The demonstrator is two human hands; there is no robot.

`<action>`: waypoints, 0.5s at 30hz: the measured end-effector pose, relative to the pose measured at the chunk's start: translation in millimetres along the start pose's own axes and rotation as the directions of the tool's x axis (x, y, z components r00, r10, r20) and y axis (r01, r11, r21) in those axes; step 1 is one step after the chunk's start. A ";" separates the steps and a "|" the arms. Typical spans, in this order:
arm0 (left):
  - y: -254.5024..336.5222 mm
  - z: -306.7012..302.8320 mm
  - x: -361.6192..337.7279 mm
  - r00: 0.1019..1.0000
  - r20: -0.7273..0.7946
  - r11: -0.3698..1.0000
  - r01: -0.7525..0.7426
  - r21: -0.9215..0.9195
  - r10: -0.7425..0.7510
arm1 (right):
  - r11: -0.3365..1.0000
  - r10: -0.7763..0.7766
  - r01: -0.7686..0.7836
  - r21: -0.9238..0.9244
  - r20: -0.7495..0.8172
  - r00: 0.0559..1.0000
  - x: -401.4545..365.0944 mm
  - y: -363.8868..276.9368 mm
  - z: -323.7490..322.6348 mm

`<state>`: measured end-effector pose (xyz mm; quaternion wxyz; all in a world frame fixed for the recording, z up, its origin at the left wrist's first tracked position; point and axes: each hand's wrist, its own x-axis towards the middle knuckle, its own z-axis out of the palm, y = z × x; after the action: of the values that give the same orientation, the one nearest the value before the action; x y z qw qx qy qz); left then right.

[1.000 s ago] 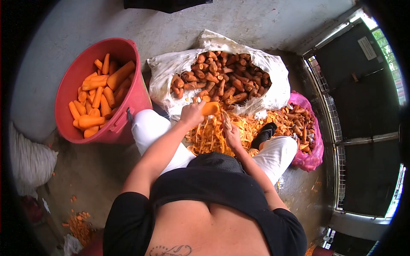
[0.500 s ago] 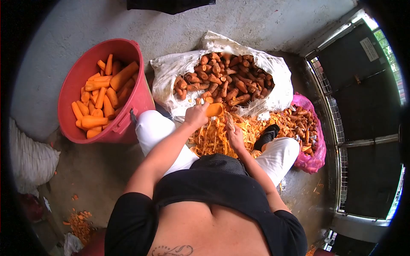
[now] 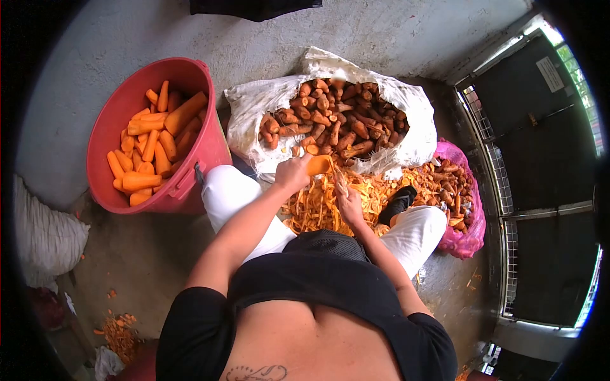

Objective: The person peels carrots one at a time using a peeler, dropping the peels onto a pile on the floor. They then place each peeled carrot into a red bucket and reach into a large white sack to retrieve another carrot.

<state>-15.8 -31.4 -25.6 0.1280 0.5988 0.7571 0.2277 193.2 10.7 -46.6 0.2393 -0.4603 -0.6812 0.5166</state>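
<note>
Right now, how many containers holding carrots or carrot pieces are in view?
3: the red bucket at left, the white sack straight ahead, and the pink bag at right. More could be hidden.

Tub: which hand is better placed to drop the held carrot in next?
The left hand, likely: it holds the carrot and is nearer the tub; the right hand is farther off.

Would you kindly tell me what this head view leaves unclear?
In the head view:
Anything in the right hand: too small and blurred to identify.
Round red plastic bucket: bottom hidden by peeled orange carrots.
White rectangular paper sign: any writing too small to read.
Black item: cut off by top edge.
</note>
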 end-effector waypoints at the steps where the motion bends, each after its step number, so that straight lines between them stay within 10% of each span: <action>1: 1.0 -2.1 -0.7 1.000 0.008 1.000 0.001 0.006 -0.001 | 1.000 0.011 -0.011 -0.012 0.003 1.000 -0.9 -3.2 -0.3; 15: 5.7 -1.5 -4.6 0.994 -0.086 0.995 -0.054 0.078 0.061 | 1.000 -0.005 0.005 0.009 -0.010 1.000 6.2 11.2 1.6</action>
<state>-10.6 -35.0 -21.8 0.0653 0.6142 0.7525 0.2287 193.3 15.9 -58.4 0.2460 -0.4600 -0.6789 0.5167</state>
